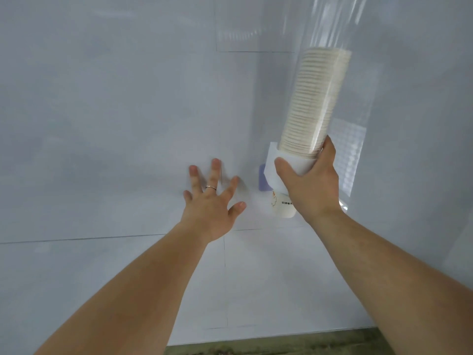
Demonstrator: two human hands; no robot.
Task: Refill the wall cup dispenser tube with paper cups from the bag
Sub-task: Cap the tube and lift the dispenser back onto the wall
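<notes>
Cups (314, 103) in tube (332, 34), left hand (210, 203) on wall (102, 98) beside.

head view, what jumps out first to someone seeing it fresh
A tall stack of paper cups fills the clear dispenser tube, upper right. The right hand grips the tube's white collar below it, while the left hand, fingers spread, reaches to the pale wall at centre.

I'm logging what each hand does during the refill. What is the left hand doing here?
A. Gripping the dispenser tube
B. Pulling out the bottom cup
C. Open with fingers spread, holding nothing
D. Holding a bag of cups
C: the left hand is open in front of the wall with its fingers spread and nothing in it, while the right hand grips the white collar at the foot of the dispenser tube.
</notes>
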